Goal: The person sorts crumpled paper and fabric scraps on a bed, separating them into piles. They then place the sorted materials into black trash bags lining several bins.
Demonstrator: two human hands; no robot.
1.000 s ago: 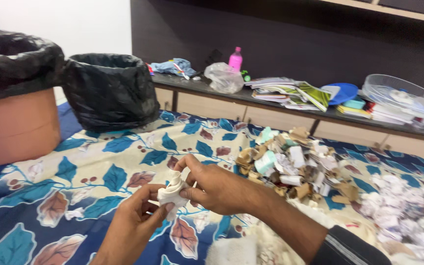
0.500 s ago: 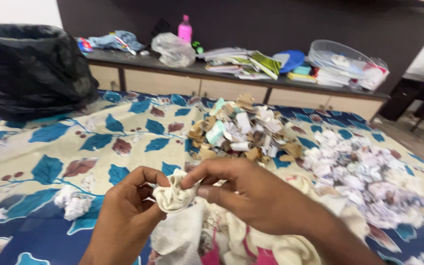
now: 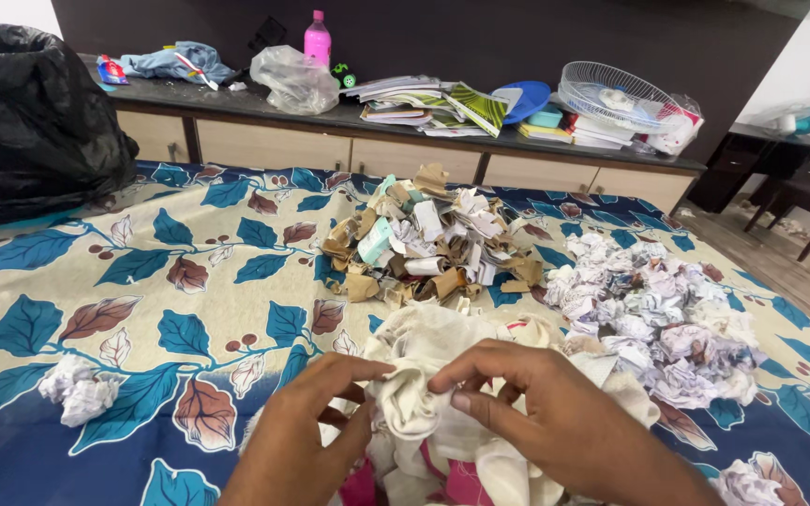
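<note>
Sitting far left: one black bin bag (image 3: 30, 112); one crumpled paper ball (image 3: 77, 389) lying on leaf-print sheet (image 3: 189, 272). Left hand (image 3: 297, 436) and right hand (image 3: 555, 422) pinching white cloth (image 3: 414, 394), fingers clamped, bottom centre. One brown-and-white scrap heap (image 3: 424, 248); one crumpled-paper heap (image 3: 658, 323) right. One pink bottle (image 3: 317, 39) standing on shelf.

hands (image 3: 442, 422): off crumpled paper, onto white cloth pile (image 3: 442, 365) | view: swung right

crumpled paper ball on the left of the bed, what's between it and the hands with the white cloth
In the head view, only bare leaf-print bedsheet lies between the crumpled paper ball and the left hand pinching the white cloth.
</note>
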